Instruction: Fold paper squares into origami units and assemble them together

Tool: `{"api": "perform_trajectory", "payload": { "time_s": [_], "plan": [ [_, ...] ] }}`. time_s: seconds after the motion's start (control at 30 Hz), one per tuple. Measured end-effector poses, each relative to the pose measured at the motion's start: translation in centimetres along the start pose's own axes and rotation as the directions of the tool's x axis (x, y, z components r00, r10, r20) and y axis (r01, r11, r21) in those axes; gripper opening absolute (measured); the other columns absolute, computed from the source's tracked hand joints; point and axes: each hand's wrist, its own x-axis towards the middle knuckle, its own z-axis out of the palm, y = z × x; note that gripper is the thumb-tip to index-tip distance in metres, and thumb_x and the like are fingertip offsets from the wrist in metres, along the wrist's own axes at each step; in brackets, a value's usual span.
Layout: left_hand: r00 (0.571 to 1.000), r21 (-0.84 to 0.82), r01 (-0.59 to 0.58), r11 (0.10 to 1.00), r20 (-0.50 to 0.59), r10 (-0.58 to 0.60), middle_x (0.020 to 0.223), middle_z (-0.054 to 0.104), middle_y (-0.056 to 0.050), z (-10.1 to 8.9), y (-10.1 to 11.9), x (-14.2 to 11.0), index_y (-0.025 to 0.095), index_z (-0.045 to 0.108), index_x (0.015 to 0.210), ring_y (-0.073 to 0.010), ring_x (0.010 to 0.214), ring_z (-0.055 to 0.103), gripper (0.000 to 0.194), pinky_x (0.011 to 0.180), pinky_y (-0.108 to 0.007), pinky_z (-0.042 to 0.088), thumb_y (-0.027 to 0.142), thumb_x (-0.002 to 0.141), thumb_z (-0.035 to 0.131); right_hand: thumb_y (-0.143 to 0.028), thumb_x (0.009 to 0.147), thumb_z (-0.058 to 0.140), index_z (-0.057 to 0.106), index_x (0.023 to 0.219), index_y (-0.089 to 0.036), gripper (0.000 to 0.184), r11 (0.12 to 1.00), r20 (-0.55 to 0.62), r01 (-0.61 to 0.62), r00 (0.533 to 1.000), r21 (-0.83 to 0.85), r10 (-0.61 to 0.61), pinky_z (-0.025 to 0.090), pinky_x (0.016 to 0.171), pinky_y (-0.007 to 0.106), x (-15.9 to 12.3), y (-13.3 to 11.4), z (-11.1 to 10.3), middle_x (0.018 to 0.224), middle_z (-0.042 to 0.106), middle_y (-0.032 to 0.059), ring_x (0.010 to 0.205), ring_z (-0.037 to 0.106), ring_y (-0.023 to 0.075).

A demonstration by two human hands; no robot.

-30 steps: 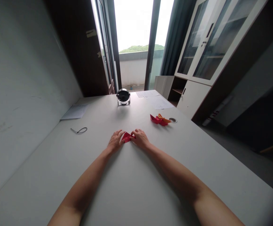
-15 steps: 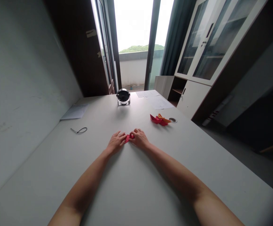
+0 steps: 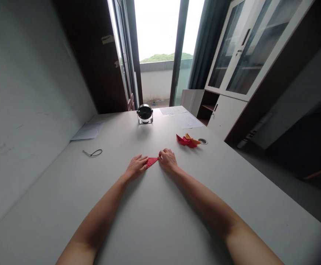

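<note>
A small piece of red folded paper (image 3: pixel 151 162) lies on the white table, its visible part a triangle tapering to a point on the right. My left hand (image 3: pixel 136 166) covers the paper's left end, thumb and fingers closed down on it and holding it against the table. At the pointed right end, my right hand (image 3: pixel 167 159) has its thumb and fingertips pinched together on the tip. The part beneath my left fingers is hidden. Beyond my right hand sit red folded-paper pieces (image 3: pixel 186 140) with an orange one (image 3: pixel 191 138) among them.
A roll of tape (image 3: pixel 202 141) lies beside the folded pieces. A black cable tie loop (image 3: pixel 95 152) is on the left. A round black device on a metal stand (image 3: pixel 145 113) stands at the back. Paper sheets lie at left (image 3: pixel 87 131) and far right (image 3: pixel 189 120); a wall borders the left.
My right hand has slid right along the red paper to its tip, uncovering more of the triangle. The left hand stays on the left end.
</note>
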Motion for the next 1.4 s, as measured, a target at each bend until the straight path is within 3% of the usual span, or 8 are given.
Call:
{"api": "perform_trajectory", "payload": {
  "time_s": [0.2,0.43,0.7,0.87,1.17,1.4],
  "plan": [
    [0.998,0.088,0.012,0.996,0.063,-0.017,0.153,0.048,-0.001,-0.4,0.3,-0.1,0.032,0.051,0.146,-0.0316,0.145,0.037,0.049,0.118,-0.052,0.03,0.039,0.097,0.05,-0.032,0.098,0.056,0.068,0.097,-0.023,0.016,1.0,0.001,0.007,1.0,-0.015,-0.007,0.035,0.086,0.035,-0.1,-0.3,-0.2,0.106,0.061,0.0096,0.104,0.05,0.0253],
    [0.996,0.121,0.025,0.992,0.083,-0.036,0.155,0.046,0.001,-0.4,0.5,-0.2,0.036,0.047,0.148,-0.0312,0.146,0.034,0.049,0.119,-0.055,0.027,0.041,0.099,0.049,-0.046,0.089,0.07,0.067,0.103,-0.024,0.026,0.978,0.064,0.192,0.978,0.083,-0.197,0.036,0.094,0.034,-0.7,-1.2,-0.3,0.112,0.06,0.0072,0.108,0.05,0.0236],
    [1.0,0.094,-0.009,0.996,0.003,0.008,0.147,0.056,0.002,-0.5,0.7,-0.2,0.035,0.058,0.139,-0.0293,0.14,0.043,0.044,0.116,-0.05,0.034,0.034,0.095,0.056,-0.032,0.094,0.062,0.068,0.102,-0.022,0.013,0.998,0.045,0.044,0.998,0.037,-0.046,0.035,0.09,0.034,-0.2,-0.8,-0.1,0.111,0.06,0.0096,0.106,0.049,0.0252],
    [0.992,0.061,-0.019,0.998,-0.121,0.027,0.123,0.072,0.002,-0.3,0.6,-0.2,0.032,0.074,0.116,-0.0255,0.129,0.054,0.028,0.113,-0.046,0.04,0.026,0.094,0.057,-0.023,0.097,0.054,0.068,0.101,-0.022,0.014,1.0,0.024,-0.017,1.0,-0.011,0.017,0.034,0.085,0.035,0.0,-0.5,-0.1,0.109,0.06,0.0114,0.104,0.049,0.026],
    [0.986,0.112,-0.006,0.994,-0.165,0.024,0.113,0.072,-0.003,-1.0,1.2,-0.3,0.03,0.076,0.106,-0.0231,0.11,0.059,0.022,0.103,-0.039,0.047,0.025,0.09,0.062,-0.029,0.101,0.05,0.069,0.097,-0.022,0.02,0.999,0.017,0.017,1.0,0.032,-0.018,0.034,0.087,0.035,-0.1,-0.5,-0.1,0.109,0.062,0.0103,0.105,0.05,0.0254],
    [0.988,0.131,0.015,0.991,-0.151,0.005,0.108,0.069,-0.004,-1.2,1.4,-0.3,0.029,0.075,0.108,-0.0229,0.104,0.059,0.023,0.101,-0.039,0.047,0.027,0.091,0.061,-0.033,0.091,0.064,0.068,0.089,-0.022,0.012,0.973,0.036,0.015,0.999,0.23,-0.024,0.038,0.086,0.032,0.2,-0.5,-0.1,0.098,0.066,0.0053,0.099,0.055,0.022]
  ]
}}
